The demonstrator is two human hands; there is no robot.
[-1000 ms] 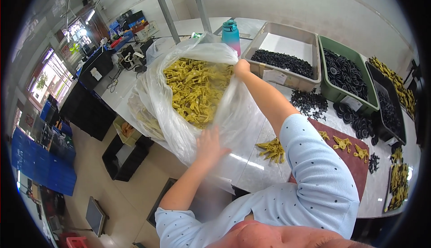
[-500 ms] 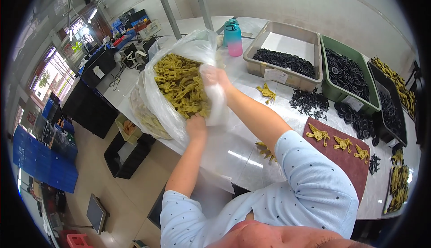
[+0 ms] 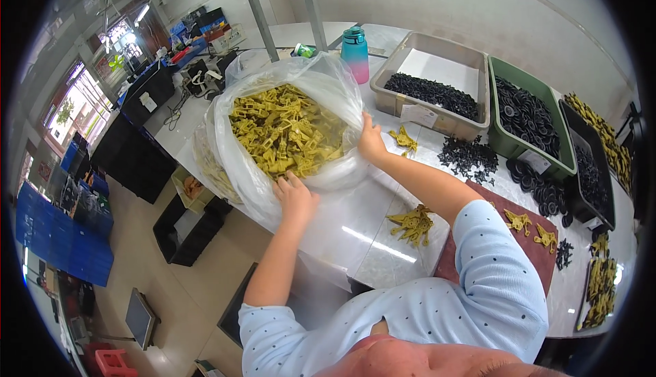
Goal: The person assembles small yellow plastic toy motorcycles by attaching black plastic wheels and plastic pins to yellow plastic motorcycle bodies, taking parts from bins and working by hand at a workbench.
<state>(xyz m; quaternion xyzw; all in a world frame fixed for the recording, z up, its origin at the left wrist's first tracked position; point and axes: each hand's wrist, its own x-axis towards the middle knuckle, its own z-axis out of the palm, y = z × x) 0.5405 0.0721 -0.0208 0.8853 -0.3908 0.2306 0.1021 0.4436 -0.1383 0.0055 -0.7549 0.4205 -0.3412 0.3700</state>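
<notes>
A large clear plastic bag stands on the table with its mouth wide, filled with mustard-yellow moulded plastic parts. My left hand is at the bag's near rim, its fingertips curled over the edge beside the parts. At the right side of the mouth, my right hand grips the film, with the thumb up and the other fingers partly hidden. Near my right forearm lies a small heap of yellow parts, and a single yellow part rests beyond that arm.
A teal-and-pink bottle stands behind the bag. To the right are a grey bin and a green bin of black pieces, with loose black pieces before them. Yellow parts lie on a brown mat. A black crate sits on the floor.
The bag's mouth has spread wider and its right side has moved right with my right hand. My left hand has shifted slightly down along the rim. A green-and-white item now shows behind the bag.
</notes>
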